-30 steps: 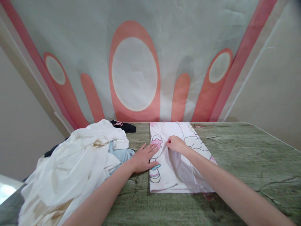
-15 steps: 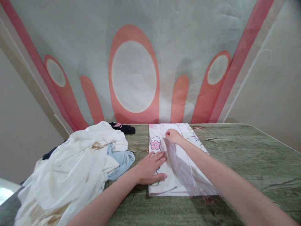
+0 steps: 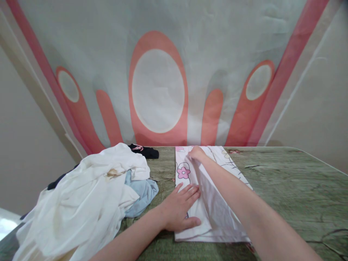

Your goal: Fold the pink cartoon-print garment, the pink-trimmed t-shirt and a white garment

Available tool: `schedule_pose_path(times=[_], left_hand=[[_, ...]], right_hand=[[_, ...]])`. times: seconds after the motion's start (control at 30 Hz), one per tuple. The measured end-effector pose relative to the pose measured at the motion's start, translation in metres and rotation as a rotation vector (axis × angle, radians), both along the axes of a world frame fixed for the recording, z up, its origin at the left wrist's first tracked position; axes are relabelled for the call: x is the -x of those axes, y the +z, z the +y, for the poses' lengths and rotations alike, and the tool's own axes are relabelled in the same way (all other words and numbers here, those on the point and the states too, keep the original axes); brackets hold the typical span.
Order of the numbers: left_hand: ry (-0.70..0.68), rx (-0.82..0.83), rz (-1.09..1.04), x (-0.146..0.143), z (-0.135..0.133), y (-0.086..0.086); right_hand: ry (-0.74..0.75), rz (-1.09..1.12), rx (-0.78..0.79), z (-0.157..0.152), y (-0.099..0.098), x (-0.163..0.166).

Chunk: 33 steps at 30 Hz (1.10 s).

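A white cloth printed with pink flowers and black lines (image 3: 194, 228) lies folded on the table in front of me. My left hand (image 3: 181, 207) rests flat on its left part, fingers spread. Near the far end, my right hand (image 3: 196, 154) pinches a layer of the same cloth, and that layer is lifted into a slanting fold beneath my forearm. The right part of the cloth is partly hidden by my right arm.
A heap of white clothes (image 3: 81, 203) covers the table's left side, with a light blue garment (image 3: 143, 195) at its edge. Behind it lies a black garment (image 3: 149, 152). The wood-grain table (image 3: 282, 181) meets a wall with an orange and grey pattern (image 3: 160, 136).
My right hand has shifted slightly left with the lifted layer, opening the fold wider. My left hand stays pressed on the cloth, a little nearer to me. The whole view has shifted slightly.
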State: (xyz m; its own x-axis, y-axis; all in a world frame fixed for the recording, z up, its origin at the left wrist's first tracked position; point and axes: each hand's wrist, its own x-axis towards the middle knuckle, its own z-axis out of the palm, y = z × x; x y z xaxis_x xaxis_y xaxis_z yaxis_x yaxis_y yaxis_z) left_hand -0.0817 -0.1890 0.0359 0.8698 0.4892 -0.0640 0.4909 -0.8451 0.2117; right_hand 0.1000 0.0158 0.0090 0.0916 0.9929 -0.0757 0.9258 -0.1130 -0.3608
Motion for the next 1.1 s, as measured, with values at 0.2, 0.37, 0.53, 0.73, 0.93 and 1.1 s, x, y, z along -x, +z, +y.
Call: schedule_pose_path(times=[0.2,0.37,0.53,0.73,0.93,1.1], left_hand=[[0.017,0.021,0.013,0.000,-0.003,0.000],[0.033,0.057,-0.042,0.002,0.014,0.003],[0.261,-0.079,-0.037,-0.004,0.071,-0.004],[0.375,-0.159,-0.012,-0.013,0.102,-0.032],[0.377,-0.140,-0.005,-0.013,0.098,-0.038],[0.380,-0.142,0.010,-0.014,0.095,-0.033]], right_hand=[[-0.028,-0.038,-0.069,-0.006,-0.005,-0.009],[0.004,-0.070,-0.156,-0.007,0.002,-0.012],[0.233,-0.098,-0.231,-0.004,0.007,-0.008],[0.389,-0.148,-0.190,-0.006,-0.012,-0.013],[0.348,-0.191,-0.204,-0.012,-0.016,-0.023],[0.476,-0.200,-0.208,-0.049,-0.015,-0.018]])
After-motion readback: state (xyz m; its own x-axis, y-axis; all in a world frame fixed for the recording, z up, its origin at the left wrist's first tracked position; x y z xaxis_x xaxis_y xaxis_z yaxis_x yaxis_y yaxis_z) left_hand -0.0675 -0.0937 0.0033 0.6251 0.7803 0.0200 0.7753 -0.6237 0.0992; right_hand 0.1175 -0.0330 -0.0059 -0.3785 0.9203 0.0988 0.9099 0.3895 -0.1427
